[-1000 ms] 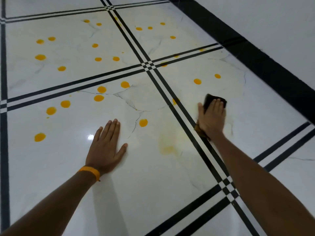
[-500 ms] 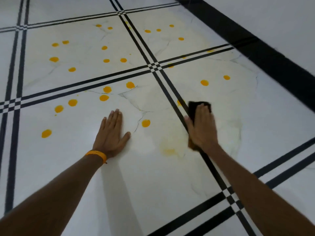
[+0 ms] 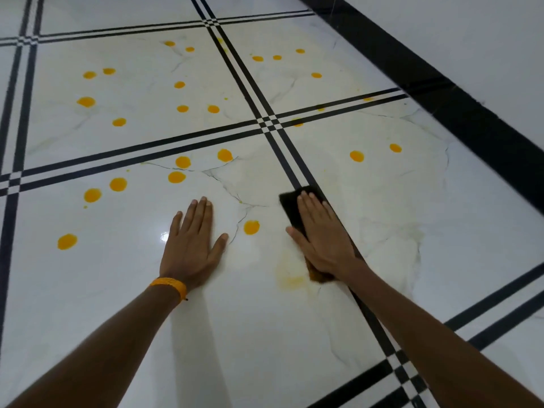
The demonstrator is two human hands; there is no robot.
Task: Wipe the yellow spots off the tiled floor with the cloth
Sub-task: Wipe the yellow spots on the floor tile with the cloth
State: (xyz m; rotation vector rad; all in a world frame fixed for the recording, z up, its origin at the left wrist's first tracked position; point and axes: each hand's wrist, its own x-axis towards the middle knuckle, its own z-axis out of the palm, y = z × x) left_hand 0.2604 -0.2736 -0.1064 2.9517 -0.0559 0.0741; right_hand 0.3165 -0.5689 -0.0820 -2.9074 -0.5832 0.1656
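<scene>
We press our right hand (image 3: 322, 240) flat on the dark cloth (image 3: 294, 206), fingers straight and close together, palm down, pinning it to the tiled floor (image 3: 265, 334) rather than gripping it. The cloth lies just left of the double black tile line (image 3: 282, 142). Its long axis runs away from us along that line: a dark end shows past the fingertips (image 3: 309, 198) and a yellow-stained end peeks out under the wrist. Our left hand (image 3: 192, 245) is flat on the bare tile, fingers together and thumb splayed, holding nothing, bracing our weight. An orange wristband (image 3: 169, 285) sits on that wrist.

Key relation: the nearest yellow spot (image 3: 251, 227) lies between the two hands, just left of the cloth's left edge and near the left thumb. The right hand is the one with the cloth, so we judge the next stroke to be a short sideways sweep to the left. A faint yellow smear (image 3: 290, 279) sits just beside the cloth's near end and also needs a pass.

More spots remain: a cluster toward the far edge of this tile (image 3: 176, 177), two on the tile right of the black line (image 3: 356, 156), and many on the far tiles. We judge the task well short of half done. No containers are in view.
</scene>
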